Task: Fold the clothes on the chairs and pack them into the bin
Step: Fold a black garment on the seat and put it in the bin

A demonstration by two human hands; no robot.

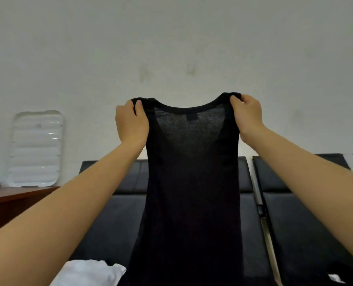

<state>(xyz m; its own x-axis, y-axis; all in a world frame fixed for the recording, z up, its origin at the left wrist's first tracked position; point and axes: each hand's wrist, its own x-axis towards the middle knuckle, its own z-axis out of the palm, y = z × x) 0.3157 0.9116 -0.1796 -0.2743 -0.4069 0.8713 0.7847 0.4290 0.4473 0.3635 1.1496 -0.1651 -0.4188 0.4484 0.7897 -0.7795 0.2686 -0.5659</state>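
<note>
The black tank top (192, 182) hides the chair (117, 213) behind it, its hem cut off below

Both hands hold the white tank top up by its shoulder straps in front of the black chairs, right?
Not quite: the tank top is black, not white, as the head view shows. The left hand and right hand do hold it up by its shoulder straps in front of the black chairs.

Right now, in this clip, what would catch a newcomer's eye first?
A sheer black tank top fills the centre, held up by its straps: the left hand pinches one, the right hand the other. Behind it stand black padded chairs; a white garment lies bottom left.
</note>
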